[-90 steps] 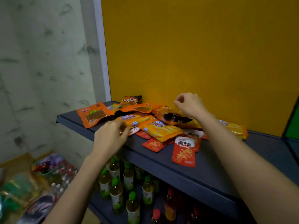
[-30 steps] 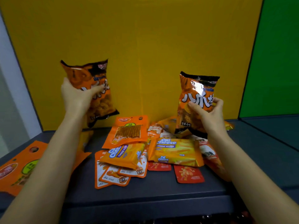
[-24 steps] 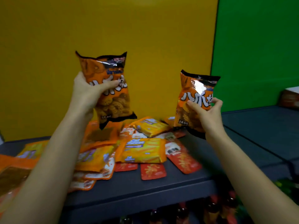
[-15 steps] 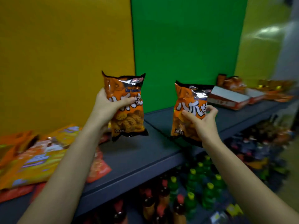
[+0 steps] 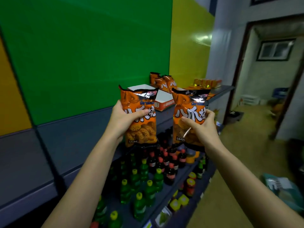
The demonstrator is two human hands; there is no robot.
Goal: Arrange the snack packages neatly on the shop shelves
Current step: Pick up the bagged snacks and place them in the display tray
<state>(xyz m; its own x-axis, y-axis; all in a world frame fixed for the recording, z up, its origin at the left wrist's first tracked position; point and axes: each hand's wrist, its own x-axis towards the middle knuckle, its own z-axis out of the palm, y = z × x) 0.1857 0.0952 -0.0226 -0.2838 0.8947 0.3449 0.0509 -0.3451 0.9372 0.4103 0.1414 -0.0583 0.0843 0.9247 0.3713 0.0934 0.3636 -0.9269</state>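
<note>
I hold two orange snack bags upright in the air, side by side. My left hand (image 5: 122,120) grips the left orange bag (image 5: 139,129) at its middle. My right hand (image 5: 201,127) grips the right orange bag (image 5: 185,112) the same way. Both bags hang over the front edge of the dark grey upper shelf (image 5: 79,137). Further along that shelf stand matching orange bags (image 5: 162,82) against the green wall, behind an open white-lined carton (image 5: 162,97).
Flat orange packets (image 5: 207,83) lie at the shelf's far end. The lower shelf holds green bottles (image 5: 139,183), dark red-capped bottles (image 5: 166,163) and small jars (image 5: 190,186). A doorway (image 5: 263,79) opens on the right, with bagged goods (image 5: 279,186) on the floor.
I lifted one orange bag in each hand from the packet pile and turned right along the shelf. The pile has left the view; the carton and matching bags are closer.
</note>
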